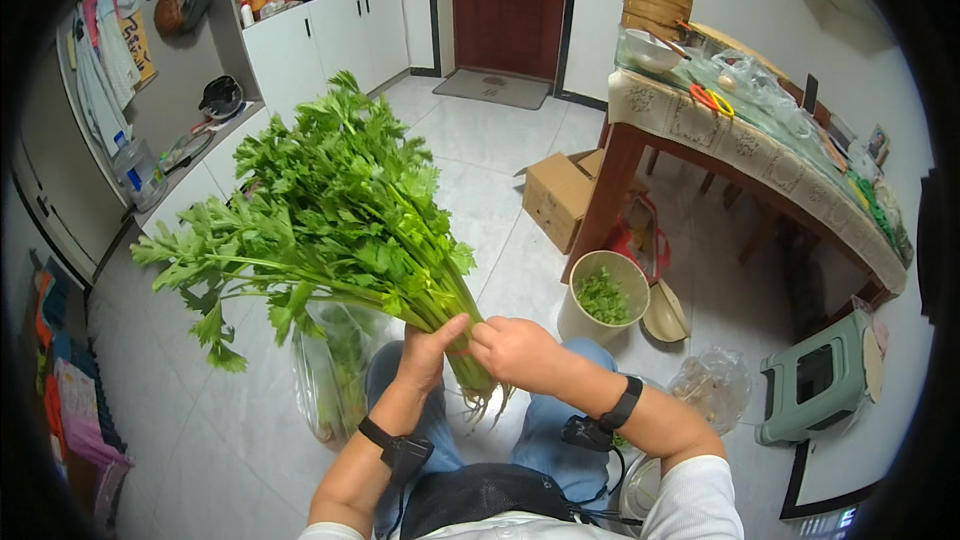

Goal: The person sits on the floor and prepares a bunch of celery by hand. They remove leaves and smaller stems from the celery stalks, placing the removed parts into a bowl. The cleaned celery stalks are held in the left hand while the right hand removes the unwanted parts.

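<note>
A large leafy bunch of celery [352, 217] slants across the view, its leaves to the upper left and its stringy roots toward my lap. My left hand [427, 349] wraps around the stalks just above their base. On the right side of the same stalks, my right hand [517, 352] has its fingers curled in; what its fingertips pinch is hidden. A reddish band shows around the stalks between my hands. Below the leaves, a clear plastic bag [341, 375] with more green stalks rests on the floor beside my left knee.
A cream bin [604, 300] holding green leaves stands by my right knee, with a dustpan-like scoop [666, 313] next to it. Nearby are a cardboard box [559, 199], a plastic bag [712, 390] and a green folding stool [814, 379]. The cloth-edged table [720, 142] carries scissors [711, 100].
</note>
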The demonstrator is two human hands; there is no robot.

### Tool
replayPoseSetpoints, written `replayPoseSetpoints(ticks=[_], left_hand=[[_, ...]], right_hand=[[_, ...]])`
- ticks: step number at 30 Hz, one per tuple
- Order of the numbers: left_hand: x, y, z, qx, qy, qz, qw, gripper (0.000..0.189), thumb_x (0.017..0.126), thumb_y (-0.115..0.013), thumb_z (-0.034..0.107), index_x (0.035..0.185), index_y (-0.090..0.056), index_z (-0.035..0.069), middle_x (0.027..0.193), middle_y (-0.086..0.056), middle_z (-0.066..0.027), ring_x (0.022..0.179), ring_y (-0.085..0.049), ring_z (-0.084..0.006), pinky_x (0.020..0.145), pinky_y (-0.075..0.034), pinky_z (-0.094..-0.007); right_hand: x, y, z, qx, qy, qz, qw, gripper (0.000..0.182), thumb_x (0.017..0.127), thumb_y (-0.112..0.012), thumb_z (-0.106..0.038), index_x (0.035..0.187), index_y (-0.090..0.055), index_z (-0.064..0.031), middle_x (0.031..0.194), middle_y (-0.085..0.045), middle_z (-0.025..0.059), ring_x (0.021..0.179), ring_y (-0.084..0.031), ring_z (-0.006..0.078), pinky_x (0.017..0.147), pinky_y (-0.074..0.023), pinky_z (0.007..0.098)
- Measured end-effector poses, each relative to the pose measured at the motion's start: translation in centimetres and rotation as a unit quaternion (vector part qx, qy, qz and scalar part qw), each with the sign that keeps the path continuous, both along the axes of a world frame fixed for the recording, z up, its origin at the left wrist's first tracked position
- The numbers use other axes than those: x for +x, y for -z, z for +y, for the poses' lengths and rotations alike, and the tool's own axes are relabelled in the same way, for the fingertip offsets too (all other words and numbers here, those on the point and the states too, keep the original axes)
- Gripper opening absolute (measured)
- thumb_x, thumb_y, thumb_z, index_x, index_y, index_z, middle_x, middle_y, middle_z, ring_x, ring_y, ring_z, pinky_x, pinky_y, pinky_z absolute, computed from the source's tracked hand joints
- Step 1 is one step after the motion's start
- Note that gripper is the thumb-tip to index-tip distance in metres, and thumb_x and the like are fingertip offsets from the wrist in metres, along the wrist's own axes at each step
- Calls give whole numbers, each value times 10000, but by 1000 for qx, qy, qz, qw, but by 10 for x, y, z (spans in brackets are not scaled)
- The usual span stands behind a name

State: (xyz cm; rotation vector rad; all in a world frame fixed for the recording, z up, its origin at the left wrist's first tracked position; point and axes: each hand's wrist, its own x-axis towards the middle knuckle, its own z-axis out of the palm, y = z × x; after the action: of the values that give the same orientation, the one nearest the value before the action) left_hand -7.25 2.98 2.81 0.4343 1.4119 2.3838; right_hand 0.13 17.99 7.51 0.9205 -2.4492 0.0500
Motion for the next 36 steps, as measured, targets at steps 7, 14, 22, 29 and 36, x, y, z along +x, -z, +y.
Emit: replayPoseSetpoints(ticks=[7,14,22,29,36], left_hand=[[3,16,16,40,-30,-72,996,335,781,-702,62,1074,-546,25,971,-584,-42,838,-569,-144,729,-479,-274],[-7,30,18,41,-50,-94,993,283,822,-664,104,1064,-548,11,968,-585,-45,832,-568,-138,730,-480,-273],[-28,49,0,30,-82,-68,994,413,816,-631,163,1148,-491,-41,1019,-606,-151,963,-615,-253,806,-528,-369],[-35,37,-9,161,-49,-150,974,453,806,-626,133,1188,-459,-43,1062,-579,-154,1018,-595,-306,880,-500,-398],[-38,38,-20,209,64,-141,966,591,775,-687,257,1242,-466,-31,1179,-554,-185,1023,-581,-295,893,-492,-402]], right_hand=[[-2,14,2,-1,-41,50,998,93,694,-596,-142,745,-552,-77,761,-490,30,683,-534,151,479,-428,271],[-11,23,6,-48,-39,25,998,129,689,-619,-122,757,-518,-77,714,-508,34,588,-562,181,448,-436,305],[0,39,8,-232,70,-282,928,145,745,-638,-146,798,-524,-73,673,-544,96,562,-562,285,486,-441,392],[5,50,0,-198,16,-171,965,180,751,-640,-233,672,-515,-129,608,-525,23,535,-557,226,447,-419,356],[-5,44,-9,-113,-71,-214,968,178,751,-637,-243,683,-514,-133,572,-496,19,502,-545,235,428,-417,361]])
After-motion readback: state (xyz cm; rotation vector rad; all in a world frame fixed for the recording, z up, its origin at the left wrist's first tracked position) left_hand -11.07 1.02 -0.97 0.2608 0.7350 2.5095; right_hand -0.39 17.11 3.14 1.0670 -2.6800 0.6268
